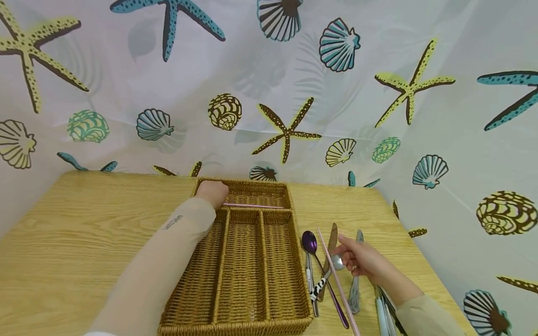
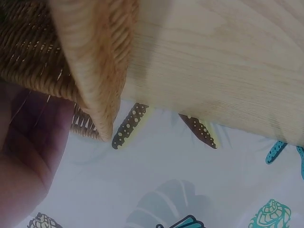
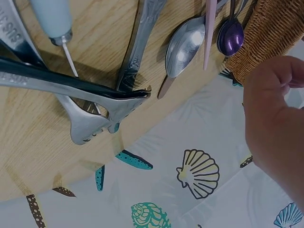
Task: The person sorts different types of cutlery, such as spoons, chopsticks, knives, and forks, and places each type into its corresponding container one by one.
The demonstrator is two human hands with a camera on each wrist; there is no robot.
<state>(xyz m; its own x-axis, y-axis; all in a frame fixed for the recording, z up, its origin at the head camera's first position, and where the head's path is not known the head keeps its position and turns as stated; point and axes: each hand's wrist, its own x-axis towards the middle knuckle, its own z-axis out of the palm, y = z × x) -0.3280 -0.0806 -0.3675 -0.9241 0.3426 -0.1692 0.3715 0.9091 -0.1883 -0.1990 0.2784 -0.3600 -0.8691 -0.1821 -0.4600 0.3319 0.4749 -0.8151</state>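
Reaching across the wicker tray [image 1: 235, 275], your left hand [image 1: 212, 192] rests in its far compartment, touching a pink straw [image 1: 256, 206]; whether it clamps is unclear. Your right hand [image 1: 361, 261], fingers relaxed, touches the silver spoon [image 1: 336, 262] near the surface's right edge.
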